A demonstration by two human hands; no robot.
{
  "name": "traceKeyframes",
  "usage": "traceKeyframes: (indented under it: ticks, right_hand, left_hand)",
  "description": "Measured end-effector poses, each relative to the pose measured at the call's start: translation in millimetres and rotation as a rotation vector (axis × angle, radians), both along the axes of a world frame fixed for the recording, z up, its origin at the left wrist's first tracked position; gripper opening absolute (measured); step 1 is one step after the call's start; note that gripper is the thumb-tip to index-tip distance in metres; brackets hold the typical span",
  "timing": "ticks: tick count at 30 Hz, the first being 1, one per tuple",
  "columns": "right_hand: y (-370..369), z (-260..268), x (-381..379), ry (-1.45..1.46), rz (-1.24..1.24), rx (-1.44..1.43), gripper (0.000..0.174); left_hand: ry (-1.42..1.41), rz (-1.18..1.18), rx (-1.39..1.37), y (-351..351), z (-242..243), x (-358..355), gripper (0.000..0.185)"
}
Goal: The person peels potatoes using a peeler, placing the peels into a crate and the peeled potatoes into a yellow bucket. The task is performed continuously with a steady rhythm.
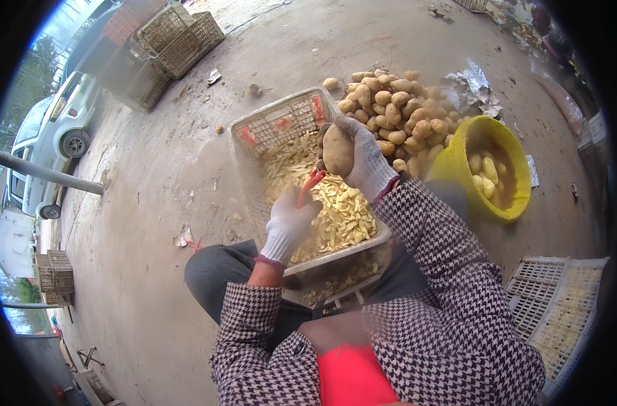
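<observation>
My right hand (pixel 361 155), in a grey-white knit glove, grips an unpeeled potato (pixel 338 150) above a plastic crate (pixel 247 188). In my gloved left hand (pixel 290 215) is a red-handled peeler (pixel 311 185), its head just below the potato; the blade itself cannot be made out. Potato peelings (pixel 346 210) cover the crate's floor, pale and fresh-looking nearest me, browner at the far end. The crate stands between my knees.
Beyond the crate lies a heap of unpeeled potatoes (pixel 389 109). To its right a yellow woven container (pixel 453 152) holds peeled potatoes (pixel 486 175) in murky water. A white slatted crate (pixel 537 284) sits at lower right. Stacked crates (pixel 179 43) and a white car (pixel 52 137) are at left.
</observation>
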State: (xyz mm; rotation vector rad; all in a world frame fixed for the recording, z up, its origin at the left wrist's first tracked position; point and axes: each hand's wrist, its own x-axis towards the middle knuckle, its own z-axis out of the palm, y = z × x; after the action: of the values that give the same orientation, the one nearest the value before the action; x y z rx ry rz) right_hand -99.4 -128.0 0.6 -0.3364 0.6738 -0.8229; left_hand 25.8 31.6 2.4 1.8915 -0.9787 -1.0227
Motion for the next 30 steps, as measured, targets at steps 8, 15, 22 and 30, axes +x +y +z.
traceKeyframes:
  ticks: [8, 15, 22, 30]
  right_hand:
    - [-4.4, -20.5, 18.5, 0.194, -0.003, -0.179, 0.025]
    - [-16.5, -7.5, 28.7, 0.087, -0.180, -0.001, 0.018]
    - [-20.9, 9.5, 10.8, 0.054, -0.153, -0.058, 0.025]
    - [-14.3, 8.3, 22.6, -0.169, -0.020, -0.160, 0.023]
  left_hand:
    - [-0.452, 0.145, -0.116, -24.3, 28.4, -11.0, 0.025]
    - [-0.648, -0.090, 0.044, -17.8, 9.1, -14.1, 0.022]
    - [-0.564, 0.086, 0.185, -5.7, -4.0, -2.3, 0.022]
    - [-0.577, -0.028, 0.096, -18.7, 5.5, -15.0, 0.020]
